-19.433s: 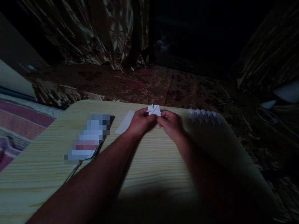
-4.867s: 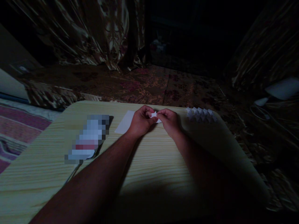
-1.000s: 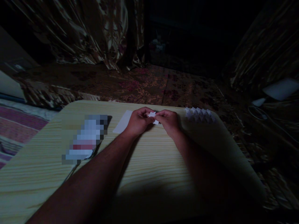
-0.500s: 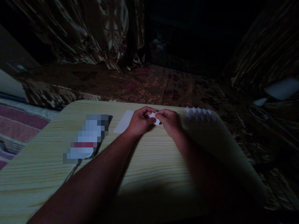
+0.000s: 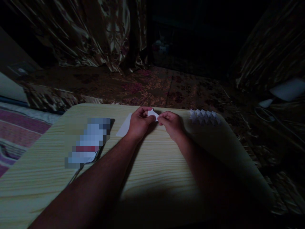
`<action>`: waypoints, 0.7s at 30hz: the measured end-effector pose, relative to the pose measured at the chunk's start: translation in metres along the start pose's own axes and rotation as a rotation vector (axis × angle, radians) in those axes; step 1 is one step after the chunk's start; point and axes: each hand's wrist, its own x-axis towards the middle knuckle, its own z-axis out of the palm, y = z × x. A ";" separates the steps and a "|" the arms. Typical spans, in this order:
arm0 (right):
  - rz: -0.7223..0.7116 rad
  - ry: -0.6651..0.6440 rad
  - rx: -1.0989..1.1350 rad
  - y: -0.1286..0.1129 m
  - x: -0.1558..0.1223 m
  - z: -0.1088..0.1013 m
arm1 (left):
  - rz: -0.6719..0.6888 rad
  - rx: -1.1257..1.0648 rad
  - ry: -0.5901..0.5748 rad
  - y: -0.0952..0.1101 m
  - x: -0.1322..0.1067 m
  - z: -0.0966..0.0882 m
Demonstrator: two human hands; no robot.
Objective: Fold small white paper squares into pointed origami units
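Note:
Between my hands, just above the table, is a small folded white paper piece [image 5: 152,114] with pointed corners. My left hand [image 5: 140,122] pinches it, thumb in front and fingers behind. The fingertips of my right hand [image 5: 171,122] are closed on its right edge. Partly behind my left hand lies flat white paper [image 5: 124,125]. To the right of my right hand stand several white paper stars [image 5: 205,117] in two rows.
The wood-grain table [image 5: 157,165] has rounded corners. A blurred-out, pixelated object [image 5: 89,140] lies at its left, with a cable running toward me. Patterned fabric [image 5: 133,86] covers the surface beyond. A white lamp-like object [image 5: 288,90] with a cord is at the far right.
My hands have moved slightly apart. The paper piece has turned and shifted a little left, and more of it shows above my left thumb.

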 end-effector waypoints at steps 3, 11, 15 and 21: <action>-0.005 0.026 0.012 0.000 0.001 0.000 | -0.018 0.037 -0.046 0.002 -0.002 0.001; -0.046 0.041 0.015 0.001 0.002 -0.002 | -0.015 0.162 -0.073 0.000 -0.004 0.000; -0.034 0.034 0.068 0.002 0.002 -0.002 | -0.015 0.181 -0.078 -0.002 -0.003 -0.001; -0.011 -0.028 0.106 0.001 0.002 -0.003 | -0.032 0.136 -0.113 0.003 -0.005 0.001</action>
